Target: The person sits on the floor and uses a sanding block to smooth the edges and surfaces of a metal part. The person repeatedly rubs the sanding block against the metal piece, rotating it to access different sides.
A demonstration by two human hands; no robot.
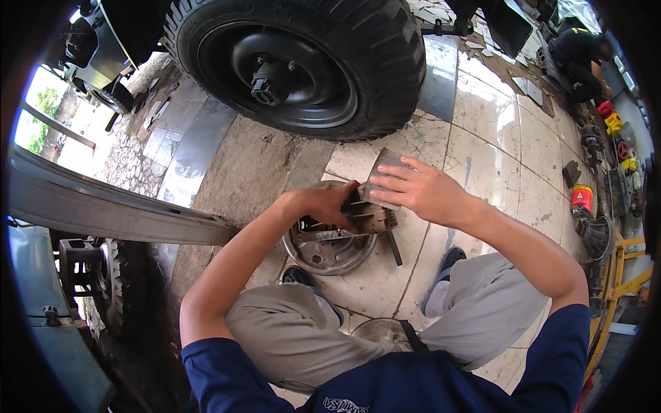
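Note:
In front of me lies a round metal backing plate (330, 260) on the tiles, between my feet and the big wheel. Over it sits a rusty, ribbed brake shoe (372, 219). My left hand (329, 206) is closed around the shoe's left side, with its thumb toward me. A brownish-grey sheet of sandpaper (385, 160) lies against the shoe's upper right end. My right hand (420, 189) holds this sheet, its fingers stretched across it and pointing left. The palm side of that hand is hidden. A dark flat strip (394, 248) sticks out below the shoe.
A large black tyre and wheel (296, 69) stands just ahead. A grey metal beam (124, 206) runs in from the left. At right are a red can (582, 198), assorted metal parts and a yellow frame (623, 275). Another person (578, 62) crouches at the far right.

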